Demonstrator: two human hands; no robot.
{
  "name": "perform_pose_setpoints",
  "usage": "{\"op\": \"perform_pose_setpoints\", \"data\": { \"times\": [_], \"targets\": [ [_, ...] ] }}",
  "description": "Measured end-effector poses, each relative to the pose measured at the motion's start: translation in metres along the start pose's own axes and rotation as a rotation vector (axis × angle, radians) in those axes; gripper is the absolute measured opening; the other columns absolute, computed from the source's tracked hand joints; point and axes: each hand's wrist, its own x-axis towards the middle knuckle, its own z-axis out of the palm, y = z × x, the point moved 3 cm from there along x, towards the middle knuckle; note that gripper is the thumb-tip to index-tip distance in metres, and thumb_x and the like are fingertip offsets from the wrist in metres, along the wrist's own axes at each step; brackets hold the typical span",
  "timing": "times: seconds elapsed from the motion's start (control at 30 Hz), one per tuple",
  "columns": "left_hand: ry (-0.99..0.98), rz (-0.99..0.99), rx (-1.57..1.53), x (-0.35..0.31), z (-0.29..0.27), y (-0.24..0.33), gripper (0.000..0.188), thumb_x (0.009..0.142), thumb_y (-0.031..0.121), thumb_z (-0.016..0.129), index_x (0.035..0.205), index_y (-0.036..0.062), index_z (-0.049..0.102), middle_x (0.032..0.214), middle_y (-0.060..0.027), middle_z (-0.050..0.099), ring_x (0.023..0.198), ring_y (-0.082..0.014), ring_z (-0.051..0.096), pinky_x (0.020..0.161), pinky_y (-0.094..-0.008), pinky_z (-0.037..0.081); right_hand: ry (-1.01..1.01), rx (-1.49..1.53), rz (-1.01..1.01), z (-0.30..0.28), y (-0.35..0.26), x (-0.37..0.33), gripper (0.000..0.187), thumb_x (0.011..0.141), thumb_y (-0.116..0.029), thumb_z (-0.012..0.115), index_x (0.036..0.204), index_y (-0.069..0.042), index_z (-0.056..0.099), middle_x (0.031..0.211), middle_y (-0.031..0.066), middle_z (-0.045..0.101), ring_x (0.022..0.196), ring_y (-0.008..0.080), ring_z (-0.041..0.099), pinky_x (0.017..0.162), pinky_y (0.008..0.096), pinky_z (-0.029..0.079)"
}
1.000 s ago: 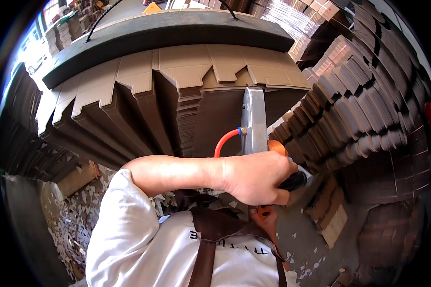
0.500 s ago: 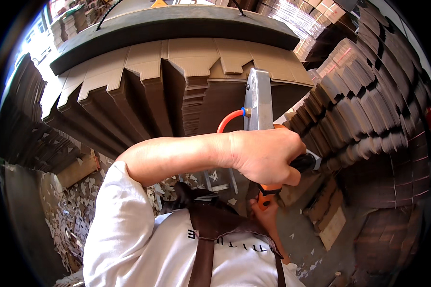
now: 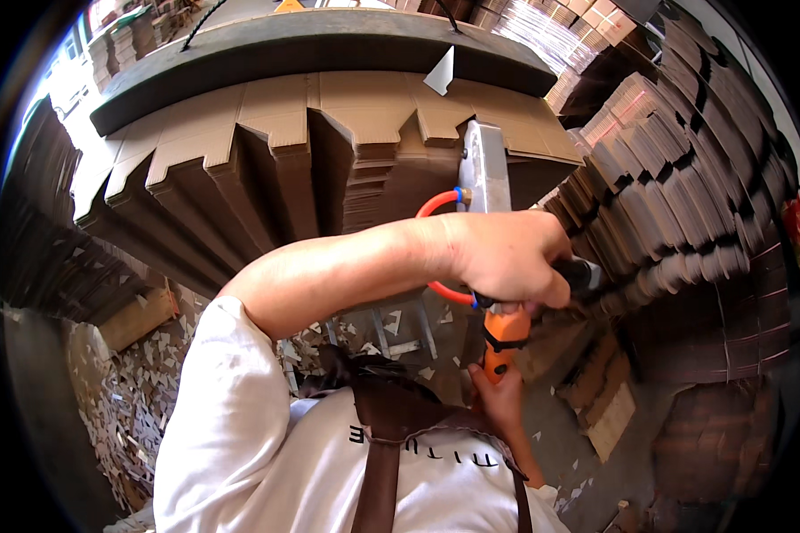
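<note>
Many paper scraps [image 3: 142, 391] lie over the floor at the left, below a dark stack of cardboard [image 3: 40, 213]. To the right of it stands the main pile of notched corrugated blanks [image 3: 187, 147], under a long dark bar [image 3: 329, 49] with rope loops. In its left part several deep gaps are open down the side; I judge this part is already cleared. Toward the right the side face looks solid below the notched top sheets, so this portion seems to remain. One small pale offcut [image 3: 441, 73] appears before the bar; whether it rests or flies, I cannot tell.

The metal head of an orange power tool [image 3: 507, 329] is at the front edge of the pile, right of its middle. The right hand [image 3: 500, 395] grips the tool's lower end, and the left hand [image 3: 511, 258] closes around its black side handle [image 3: 578, 274]. Farthest right rise stacked cardboard bundles [image 3: 658, 195].
</note>
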Motion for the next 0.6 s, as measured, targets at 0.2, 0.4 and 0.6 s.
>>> {"op": "perform_pose_setpoints", "data": {
  "times": [0.2, 0.4, 0.6],
  "targets": [
    [0.002, 0.023, 0.044, -0.001, 0.000, 0.012, 0.023, 0.078, 0.017, 0.057, 0.080, -0.0063, 0.058, 0.062, -0.0099, 0.060, 0.055, -0.0164, 0.059, 0.052, -0.0308, 0.047, 0.016, -0.001, -0.043, -0.006, -0.007, -0.003, 0.017, 0.081, -0.008, 0.066, 0.084, -0.002, 0.051, 0.060, 0.0011, 0.054, 0.046, 0.0090, 0.051, 0.040, 0.0261, 0.040],
    [-0.006, -0.041, -0.175, 0.000, -0.005, -0.006, 0.024, 0.078, 0.018, 0.060, 0.081, -0.0063, 0.060, 0.062, -0.0056, 0.060, 0.056, -0.0124, 0.058, 0.053, -0.0269, 0.046, -0.020, -0.066, 0.009, -0.005, -0.004, -0.003, 0.017, 0.081, -0.008, 0.067, 0.086, -0.002, 0.051, 0.060, 0.0007, 0.053, 0.046, 0.0090, 0.050, 0.041, 0.0258, 0.040],
    [0.006, 0.033, -0.029, -0.001, -0.002, 0.006, 0.026, 0.079, 0.018, 0.059, 0.081, -0.0076, 0.059, 0.063, -0.0071, 0.061, 0.057, -0.0141, 0.059, 0.054, -0.0274, 0.047, 0.031, -0.053, -0.044, -0.011, -0.010, -0.010, 0.017, 0.081, -0.009, 0.066, 0.086, -0.002, 0.052, 0.058, 0.0006, 0.053, 0.046, 0.0086, 0.050, 0.041, 0.0259, 0.039]
  ]
}}
